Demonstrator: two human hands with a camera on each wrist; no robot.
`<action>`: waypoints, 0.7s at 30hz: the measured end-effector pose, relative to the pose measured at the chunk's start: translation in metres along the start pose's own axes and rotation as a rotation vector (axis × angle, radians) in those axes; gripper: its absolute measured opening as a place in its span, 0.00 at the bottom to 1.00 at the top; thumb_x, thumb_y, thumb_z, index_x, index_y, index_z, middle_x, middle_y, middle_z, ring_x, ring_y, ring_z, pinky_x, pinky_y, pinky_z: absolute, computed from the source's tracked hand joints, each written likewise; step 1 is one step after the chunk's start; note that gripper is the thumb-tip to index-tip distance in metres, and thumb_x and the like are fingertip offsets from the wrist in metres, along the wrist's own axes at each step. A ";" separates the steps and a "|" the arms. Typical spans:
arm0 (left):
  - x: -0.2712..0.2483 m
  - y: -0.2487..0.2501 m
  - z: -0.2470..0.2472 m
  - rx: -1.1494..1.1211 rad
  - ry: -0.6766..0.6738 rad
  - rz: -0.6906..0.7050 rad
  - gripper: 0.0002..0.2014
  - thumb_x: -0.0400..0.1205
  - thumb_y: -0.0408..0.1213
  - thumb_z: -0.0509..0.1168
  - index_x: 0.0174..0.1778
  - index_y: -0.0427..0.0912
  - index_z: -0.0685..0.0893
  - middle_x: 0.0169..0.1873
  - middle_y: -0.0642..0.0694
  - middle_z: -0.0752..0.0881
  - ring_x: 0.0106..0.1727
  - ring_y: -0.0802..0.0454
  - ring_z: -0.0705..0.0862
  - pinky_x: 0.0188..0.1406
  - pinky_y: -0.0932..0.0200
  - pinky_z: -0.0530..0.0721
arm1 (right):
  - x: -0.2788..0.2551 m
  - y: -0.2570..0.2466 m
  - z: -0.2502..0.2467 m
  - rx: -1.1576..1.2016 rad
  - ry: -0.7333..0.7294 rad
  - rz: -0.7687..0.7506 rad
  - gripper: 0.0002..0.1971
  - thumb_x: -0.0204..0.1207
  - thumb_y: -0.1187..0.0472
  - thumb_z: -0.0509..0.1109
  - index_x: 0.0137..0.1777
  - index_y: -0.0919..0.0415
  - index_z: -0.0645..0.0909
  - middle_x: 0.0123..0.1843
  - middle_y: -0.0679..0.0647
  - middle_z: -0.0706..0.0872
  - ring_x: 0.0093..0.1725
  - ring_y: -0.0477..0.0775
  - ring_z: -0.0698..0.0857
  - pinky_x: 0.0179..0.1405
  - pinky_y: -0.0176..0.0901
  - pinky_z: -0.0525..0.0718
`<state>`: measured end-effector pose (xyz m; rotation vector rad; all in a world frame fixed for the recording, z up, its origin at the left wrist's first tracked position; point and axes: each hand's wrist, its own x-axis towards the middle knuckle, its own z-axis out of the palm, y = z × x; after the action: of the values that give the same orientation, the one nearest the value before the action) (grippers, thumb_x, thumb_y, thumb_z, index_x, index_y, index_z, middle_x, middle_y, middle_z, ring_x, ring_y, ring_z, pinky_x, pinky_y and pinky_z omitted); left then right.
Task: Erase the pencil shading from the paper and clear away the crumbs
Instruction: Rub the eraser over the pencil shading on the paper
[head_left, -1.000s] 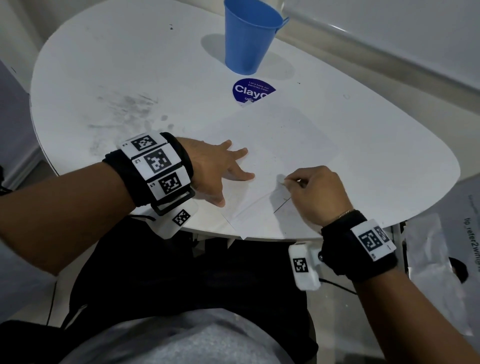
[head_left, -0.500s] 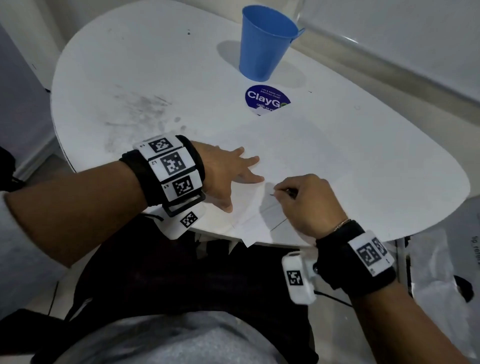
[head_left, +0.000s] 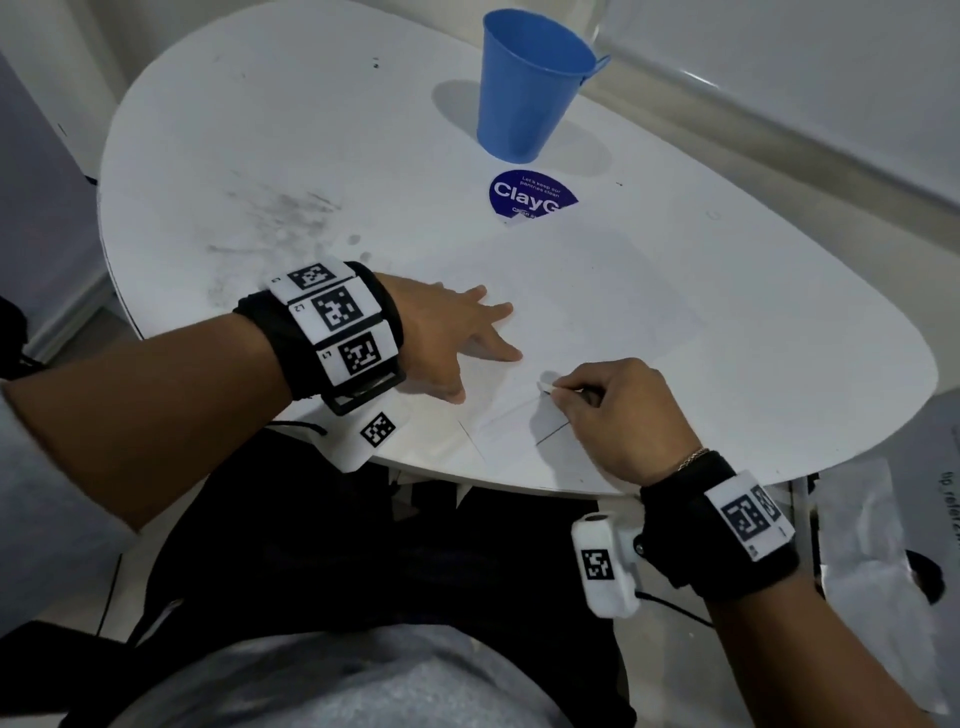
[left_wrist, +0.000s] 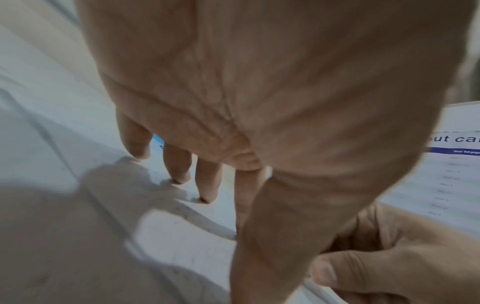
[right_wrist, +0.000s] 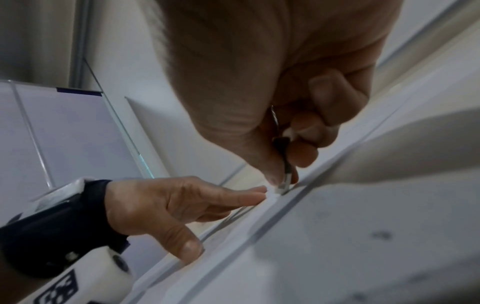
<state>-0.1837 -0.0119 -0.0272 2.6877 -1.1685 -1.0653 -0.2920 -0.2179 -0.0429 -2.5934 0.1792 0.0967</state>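
Head view: the paper (head_left: 597, 332) lies on the white bench (head_left: 260, 156), near its front edge. The left hand (head_left: 447, 338) rests flat on it, fingers spread, grip wide. Just beside it the right hand (head_left: 618, 410) pinches a pencil eraser (head_left: 546, 387), its tip touching the sheet. A blue cup (head_left: 530, 83) stands well apart.

Left wrist view: straight fingertips (left_wrist: 207, 193) press the paper (left_wrist: 182, 230).

Right wrist view: thumb and fingers (right_wrist: 302, 156) hold the pencil eraser (right_wrist: 283, 187) against the paper (right_wrist: 337, 226).
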 end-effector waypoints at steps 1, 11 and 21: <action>0.000 0.000 0.000 -0.009 0.000 0.006 0.39 0.84 0.47 0.68 0.86 0.72 0.53 0.87 0.62 0.35 0.86 0.60 0.31 0.88 0.44 0.38 | 0.000 0.000 0.000 0.001 -0.001 0.003 0.06 0.77 0.55 0.74 0.43 0.54 0.92 0.24 0.39 0.79 0.30 0.41 0.79 0.31 0.26 0.71; 0.005 0.004 0.008 0.007 0.017 -0.033 0.43 0.81 0.56 0.70 0.85 0.74 0.49 0.86 0.63 0.32 0.86 0.59 0.29 0.88 0.39 0.43 | -0.021 -0.028 0.007 -0.041 -0.168 -0.137 0.06 0.78 0.57 0.72 0.47 0.53 0.92 0.40 0.47 0.92 0.41 0.47 0.88 0.46 0.40 0.83; 0.006 0.005 0.009 0.040 0.024 -0.045 0.43 0.81 0.58 0.69 0.86 0.74 0.48 0.86 0.62 0.32 0.87 0.57 0.30 0.88 0.37 0.47 | -0.022 -0.029 0.006 -0.047 -0.162 -0.134 0.06 0.78 0.58 0.72 0.45 0.52 0.92 0.38 0.46 0.91 0.38 0.48 0.87 0.43 0.40 0.83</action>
<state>-0.1894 -0.0176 -0.0361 2.7619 -1.1423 -1.0233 -0.3096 -0.1876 -0.0309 -2.6214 -0.0555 0.2636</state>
